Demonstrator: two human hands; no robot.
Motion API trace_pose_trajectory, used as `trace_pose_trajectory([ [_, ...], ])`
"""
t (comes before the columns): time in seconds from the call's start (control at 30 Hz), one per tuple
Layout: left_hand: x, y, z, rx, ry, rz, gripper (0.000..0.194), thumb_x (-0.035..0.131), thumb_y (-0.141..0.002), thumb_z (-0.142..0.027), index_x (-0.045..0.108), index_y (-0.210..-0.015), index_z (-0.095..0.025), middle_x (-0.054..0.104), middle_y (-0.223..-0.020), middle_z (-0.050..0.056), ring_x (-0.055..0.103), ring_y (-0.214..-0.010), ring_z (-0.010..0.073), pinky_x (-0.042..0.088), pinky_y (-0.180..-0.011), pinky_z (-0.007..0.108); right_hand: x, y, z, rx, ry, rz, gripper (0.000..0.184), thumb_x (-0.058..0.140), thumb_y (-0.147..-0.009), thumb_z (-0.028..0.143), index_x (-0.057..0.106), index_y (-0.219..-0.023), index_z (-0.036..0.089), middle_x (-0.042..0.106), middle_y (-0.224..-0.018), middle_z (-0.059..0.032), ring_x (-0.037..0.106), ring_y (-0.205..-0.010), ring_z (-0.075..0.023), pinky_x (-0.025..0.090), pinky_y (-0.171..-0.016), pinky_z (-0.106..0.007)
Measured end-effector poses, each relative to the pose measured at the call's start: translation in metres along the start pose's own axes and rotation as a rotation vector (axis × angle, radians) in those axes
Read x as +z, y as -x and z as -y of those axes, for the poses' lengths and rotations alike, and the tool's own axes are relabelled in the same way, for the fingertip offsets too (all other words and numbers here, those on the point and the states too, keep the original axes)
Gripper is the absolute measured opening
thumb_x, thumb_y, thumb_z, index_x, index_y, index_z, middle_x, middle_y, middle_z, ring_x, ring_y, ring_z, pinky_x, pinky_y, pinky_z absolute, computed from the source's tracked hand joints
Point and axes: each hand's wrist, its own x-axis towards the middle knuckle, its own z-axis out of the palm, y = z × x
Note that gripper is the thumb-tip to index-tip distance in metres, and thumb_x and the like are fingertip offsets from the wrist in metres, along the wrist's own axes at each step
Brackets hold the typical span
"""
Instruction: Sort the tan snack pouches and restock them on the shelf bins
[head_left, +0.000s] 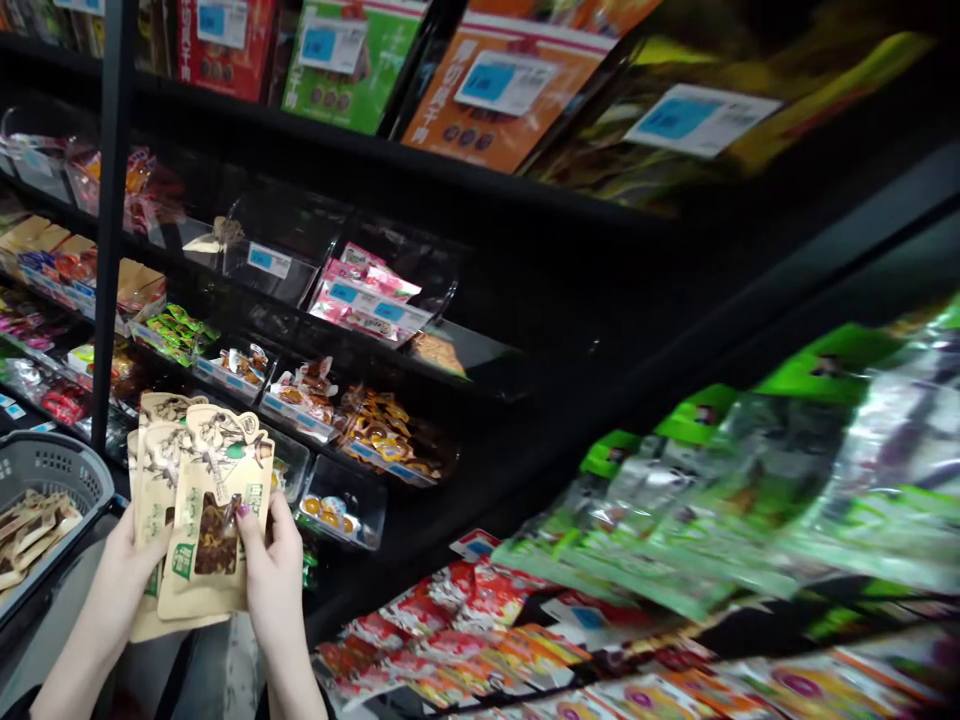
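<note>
Several kraft-paper snack pouches (217,510) are fanned out between my two hands at the lower left. The front pouch has a dark window showing brown contents, green labels and a sketched figure on top. My left hand (139,565) is closed around the rear pouches by their left edge, its thumb over the front of them. My right hand (271,560) grips the front pouch by its right side, thumb across the window. The fingers behind the pouches are hidden.
A grey basket (90,470) with similar-looking pouches stands at far left. Ahead, dark shelves hold clear bins of wrapped snacks (390,430) behind an upright post (112,220). Green-topped bags (720,480) hang at right, above rows of red packets (427,610).
</note>
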Motion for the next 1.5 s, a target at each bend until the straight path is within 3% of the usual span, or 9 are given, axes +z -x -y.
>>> trace_pose_trajectory([
  [0.17, 0.000, 0.003, -0.007, 0.010, -0.064, -0.002, 0.076, 0.085, -0.058, -0.038, 0.056, -0.125, -0.018, 0.073, -0.106, 0.009, 0.069, -0.097, 0.0270, 0.058, -0.076, 0.031, -0.008, -0.005, 0.006, 0.014, -0.199, -0.048, 0.023, 0.060, -0.082, 0.043, 0.062, -0.092, 0.022, 0.068, -0.089, 0.0003, 0.062, -0.081, -0.0160, 0.049, -0.075, -0.027],
  [0.27, 0.003, 0.006, -0.015, -0.017, -0.025, -0.030, 0.076, 0.086, -0.057, -0.035, 0.056, -0.125, -0.021, 0.073, -0.104, 0.007, 0.070, -0.092, 0.0249, 0.059, -0.075, 0.030, -0.019, -0.010, 0.001, 0.126, -0.629, 0.034, 0.018, 0.064, -0.080, 0.037, 0.061, -0.090, 0.022, 0.065, -0.076, 0.0030, 0.057, -0.056, -0.0106, 0.047, -0.054, -0.023],
  [0.37, 0.003, 0.007, -0.021, -0.054, 0.008, -0.068, 0.070, 0.086, -0.056, -0.034, 0.060, -0.120, -0.021, 0.074, -0.102, 0.006, 0.071, -0.087, 0.0251, 0.060, -0.073, 0.033, -0.028, -0.011, -0.013, 0.256, -1.025, 0.197, 0.011, 0.058, -0.086, 0.031, 0.056, -0.085, 0.021, 0.045, -0.049, 0.0119, 0.028, -0.027, -0.0024, 0.026, -0.030, -0.015],
  [0.53, 0.003, 0.006, -0.025, -0.024, 0.016, -0.117, 0.070, 0.087, -0.053, -0.031, 0.062, -0.119, -0.021, 0.074, -0.094, 0.004, 0.071, -0.083, 0.0254, 0.061, -0.069, 0.033, -0.029, -0.007, -0.028, 0.188, -1.373, 0.236, 0.019, 0.038, -0.097, 0.027, 0.049, -0.083, 0.020, 0.022, -0.042, 0.0191, -0.002, -0.021, 0.0029, 0.006, -0.026, -0.008],
  [0.63, 0.005, 0.007, -0.026, -0.026, 0.024, -0.107, 0.069, 0.086, -0.055, -0.030, 0.062, -0.119, -0.022, 0.074, -0.095, 0.004, 0.071, -0.085, 0.0257, 0.061, -0.071, 0.033, -0.029, -0.007, -0.021, 0.127, -1.034, 0.183, 0.019, 0.045, -0.093, 0.037, 0.051, -0.084, 0.021, 0.028, -0.044, 0.0171, 0.003, -0.022, 0.0008, 0.012, -0.026, -0.013],
  [0.77, 0.008, 0.008, -0.026, -0.020, 0.031, -0.086, 0.066, 0.085, -0.055, -0.028, 0.062, -0.117, -0.021, 0.074, -0.094, 0.004, 0.071, -0.090, 0.0276, 0.060, -0.076, 0.035, -0.034, -0.007, -0.002, -0.014, -0.489, -0.066, 0.021, 0.059, -0.084, 0.043, 0.057, -0.085, 0.022, 0.053, -0.060, 0.0075, 0.045, -0.045, -0.0065, 0.040, -0.047, -0.018],
  [0.9, 0.006, 0.005, -0.023, 0.008, 0.037, -0.077, 0.063, 0.084, -0.053, -0.021, 0.064, -0.113, -0.020, 0.074, -0.098, 0.005, 0.069, -0.095, 0.0285, 0.058, -0.080, 0.036, -0.041, -0.003, 0.007, -0.104, -0.011, -0.255, 0.029, 0.053, -0.086, 0.048, 0.054, -0.078, 0.020, 0.058, -0.069, 0.0035, 0.051, -0.062, -0.0110, 0.043, -0.060, -0.022],
  [1.27, 0.008, 0.006, -0.026, 0.016, 0.035, -0.083, 0.056, 0.085, -0.053, -0.022, 0.065, -0.105, -0.018, 0.075, -0.093, 0.005, 0.071, -0.088, 0.0268, 0.058, -0.079, 0.037, -0.048, -0.003, 0.005, -0.079, 0.048, -0.252, 0.032, 0.050, -0.088, 0.052, 0.052, -0.082, 0.021, 0.059, -0.067, 0.0040, 0.051, -0.061, -0.0124, 0.040, -0.059, -0.024],
  [1.5, 0.007, 0.006, -0.024, 0.018, 0.031, -0.082, 0.055, 0.084, -0.054, -0.018, 0.065, -0.105, -0.020, 0.074, -0.096, 0.003, 0.069, -0.094, 0.0264, 0.057, -0.083, 0.036, -0.049, -0.002, 0.005, -0.031, -0.121, -0.250, 0.030, 0.055, -0.085, 0.050, 0.055, -0.083, 0.020, 0.060, -0.075, 0.0031, 0.052, -0.070, -0.0129, 0.043, -0.066, -0.024],
])
